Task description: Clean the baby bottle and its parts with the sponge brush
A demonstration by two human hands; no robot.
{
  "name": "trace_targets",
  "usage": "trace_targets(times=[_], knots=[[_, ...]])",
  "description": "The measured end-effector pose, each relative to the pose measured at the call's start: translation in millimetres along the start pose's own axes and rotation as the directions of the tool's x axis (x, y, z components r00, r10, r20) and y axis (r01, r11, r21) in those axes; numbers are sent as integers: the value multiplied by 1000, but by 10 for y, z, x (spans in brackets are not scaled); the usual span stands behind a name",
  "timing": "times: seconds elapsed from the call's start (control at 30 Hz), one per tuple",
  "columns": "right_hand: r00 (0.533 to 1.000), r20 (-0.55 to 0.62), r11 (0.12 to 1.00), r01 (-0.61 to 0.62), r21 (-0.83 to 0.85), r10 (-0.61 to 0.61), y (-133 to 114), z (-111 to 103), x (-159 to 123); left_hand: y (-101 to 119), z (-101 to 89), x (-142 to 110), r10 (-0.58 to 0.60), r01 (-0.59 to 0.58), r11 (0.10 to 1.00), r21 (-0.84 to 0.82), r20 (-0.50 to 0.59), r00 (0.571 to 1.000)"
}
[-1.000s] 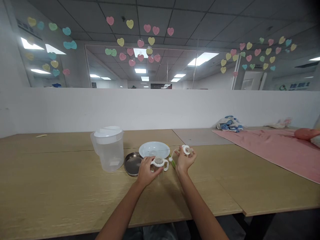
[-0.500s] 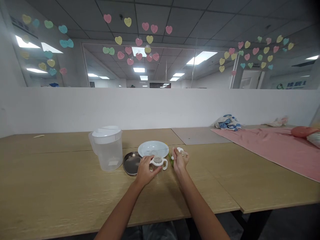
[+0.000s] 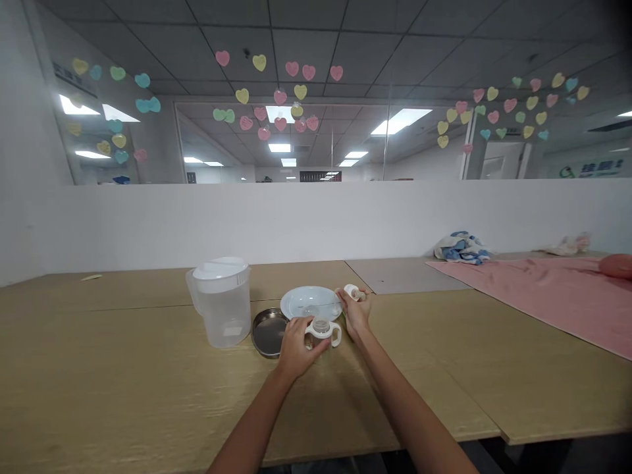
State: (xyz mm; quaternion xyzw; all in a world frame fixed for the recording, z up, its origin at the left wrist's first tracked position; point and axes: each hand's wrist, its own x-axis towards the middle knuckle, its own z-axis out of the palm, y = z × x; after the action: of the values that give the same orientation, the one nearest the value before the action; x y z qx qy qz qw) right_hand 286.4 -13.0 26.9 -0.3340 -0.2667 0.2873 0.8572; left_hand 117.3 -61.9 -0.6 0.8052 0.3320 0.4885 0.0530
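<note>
My left hand (image 3: 297, 347) is closed around the side of a clear baby bottle (image 3: 322, 326) with a white handle ring, standing upright with its threaded neck uncovered. One white loop handle sticks out on the right. Raised a little to the right, my right hand (image 3: 356, 313) grips a white bottle cap (image 3: 352, 291) with a translucent teat-like part; the fingers hide some of it. Behind the bottle lies a white plate (image 3: 302, 296) with something clear on it, and left of the bottle sits a round metal pan (image 3: 269, 334).
A translucent lidded pitcher (image 3: 224, 309) stands left of the pan. On the right a pink cloth (image 3: 538, 289) covers part of the table (image 3: 148, 388). A blue and white crumpled cloth (image 3: 461, 249) rests against the low white wall (image 3: 320, 220).
The view has shifted, so everything sits slightly right and lower. My right hand has turned, showing the cap tilted differently and farther from the bottle. My left hand keeps its hold on the bottle.
</note>
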Motion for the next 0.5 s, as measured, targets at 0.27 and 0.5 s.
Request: trace_targets(times=[0.27,0.5], knots=[[977,148,916,198,-348,-155,191,-70,91,1,-1,2,-3,3,1000,5,-3,1000],[901,399,780,372,-503,-172,51,-40,-89,4,-8,10,-11,10,1000,8,20,1000]])
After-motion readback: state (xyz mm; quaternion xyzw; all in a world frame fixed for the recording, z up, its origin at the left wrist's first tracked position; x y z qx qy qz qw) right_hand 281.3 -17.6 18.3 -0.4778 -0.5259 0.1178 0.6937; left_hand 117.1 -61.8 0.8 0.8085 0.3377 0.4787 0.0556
